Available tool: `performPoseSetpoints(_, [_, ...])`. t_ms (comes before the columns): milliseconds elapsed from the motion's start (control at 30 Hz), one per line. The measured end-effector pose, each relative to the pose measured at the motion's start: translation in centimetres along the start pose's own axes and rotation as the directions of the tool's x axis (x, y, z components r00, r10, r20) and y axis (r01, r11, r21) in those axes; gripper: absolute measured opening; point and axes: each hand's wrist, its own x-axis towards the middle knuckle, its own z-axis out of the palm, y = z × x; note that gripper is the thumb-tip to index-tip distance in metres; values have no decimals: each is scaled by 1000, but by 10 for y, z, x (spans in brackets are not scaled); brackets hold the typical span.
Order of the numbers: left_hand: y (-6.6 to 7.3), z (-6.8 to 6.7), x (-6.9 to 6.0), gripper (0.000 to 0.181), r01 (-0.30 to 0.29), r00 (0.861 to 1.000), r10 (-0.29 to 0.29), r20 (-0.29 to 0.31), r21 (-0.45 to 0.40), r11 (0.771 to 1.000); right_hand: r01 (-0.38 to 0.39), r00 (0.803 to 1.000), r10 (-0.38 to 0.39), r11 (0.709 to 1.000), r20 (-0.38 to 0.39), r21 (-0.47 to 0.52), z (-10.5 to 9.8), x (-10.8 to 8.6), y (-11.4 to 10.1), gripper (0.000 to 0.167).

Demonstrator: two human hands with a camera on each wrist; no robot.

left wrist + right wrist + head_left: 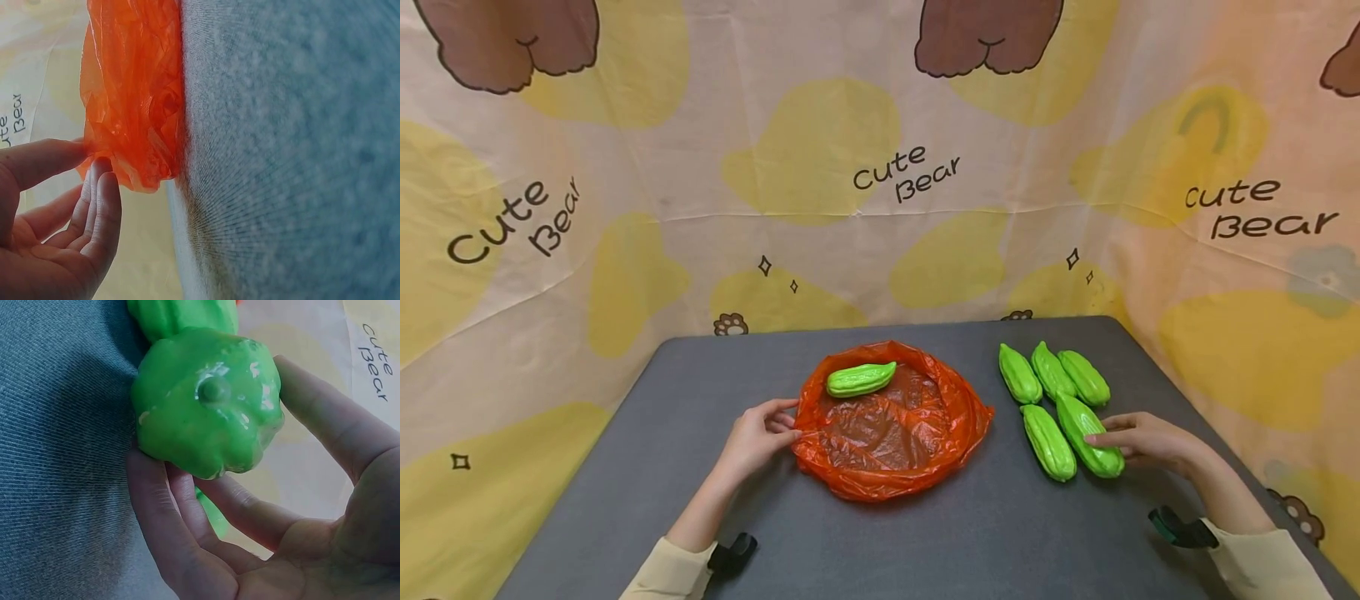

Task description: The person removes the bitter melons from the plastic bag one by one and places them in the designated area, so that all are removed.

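Observation:
An orange-red plastic bag [891, 492] lies spread on the table with its mouth open upward and its rim rolled out. One bright green ridged gourd [860, 380] rests inside, near the back left. My left hand [756, 435] pinches the bag's left rim between thumb and fingers, seen closer in the left wrist view on the bag's edge [134, 125]. On the right, my right hand [1161, 446] grips the near end of another green gourd [1086, 429]. Its rounded end [206, 406] faces the right wrist camera, thumb on one side and fingers on the other.
Several more green gourds lie close together on the right: one gourd [1048, 443] just left of the gripped one, others behind, such as the gourd [1019, 373]. The dark grey table [880, 550] is enclosed by a patterned cloth backdrop [820, 167] at back and sides.

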Motion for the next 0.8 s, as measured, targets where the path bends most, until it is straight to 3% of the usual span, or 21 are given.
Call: performPoseSetpoints(800, [0, 1, -2, 48, -13, 1000, 13, -13, 11, 1000, 3, 1000, -3, 1000, -6, 27, 5, 8, 5, 80])
